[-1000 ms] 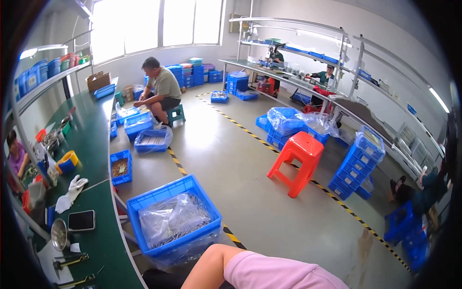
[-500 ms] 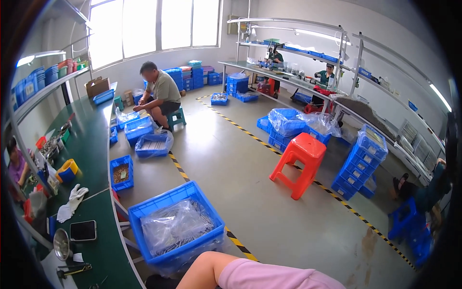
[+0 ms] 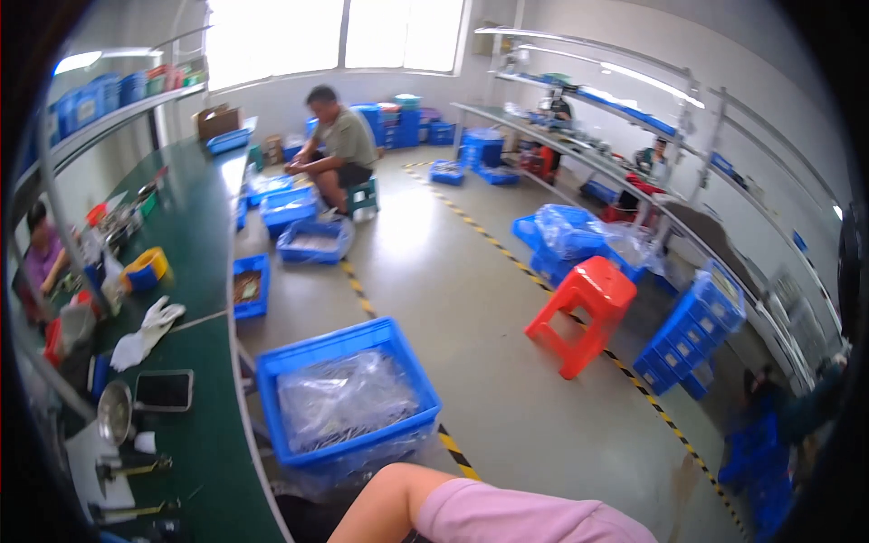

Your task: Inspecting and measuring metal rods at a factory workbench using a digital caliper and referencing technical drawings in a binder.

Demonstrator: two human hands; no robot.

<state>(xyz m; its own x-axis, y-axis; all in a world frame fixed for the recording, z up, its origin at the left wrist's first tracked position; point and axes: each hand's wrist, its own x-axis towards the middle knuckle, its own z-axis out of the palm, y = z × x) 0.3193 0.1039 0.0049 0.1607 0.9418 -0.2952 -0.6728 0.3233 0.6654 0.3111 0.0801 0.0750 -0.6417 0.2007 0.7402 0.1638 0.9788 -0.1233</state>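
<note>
Neither of my hands shows in the head view. A bent bare arm (image 3: 376, 507) in a pink sleeve (image 3: 507, 516) comes in at the lower edge, its hand out of the picture. Just beyond that arm stands a blue crate (image 3: 276, 398) holding small metal parts under clear plastic film (image 3: 348, 389). On the green bench (image 3: 204, 434) at the left lie a dark-screened phone (image 3: 165, 390), white gloves (image 3: 149, 335), a round metal bowl (image 3: 115, 412) and two hand tools, the upper one plier-like (image 3: 136, 467).
A red stool (image 3: 584, 312) and stacked blue crates (image 3: 688, 330) stand to the right along black-and-yellow floor tape (image 3: 665, 407). Farther off, a person (image 3: 339, 149) sits on a green stool (image 3: 364, 195) beside film-lined crates. Another person (image 3: 43, 253) is behind the left bench.
The view has swung left and down, so the room appears shifted right and more of the near bench shows, including a second tool. The pink-sleeved arm stays at the lower edge.
</note>
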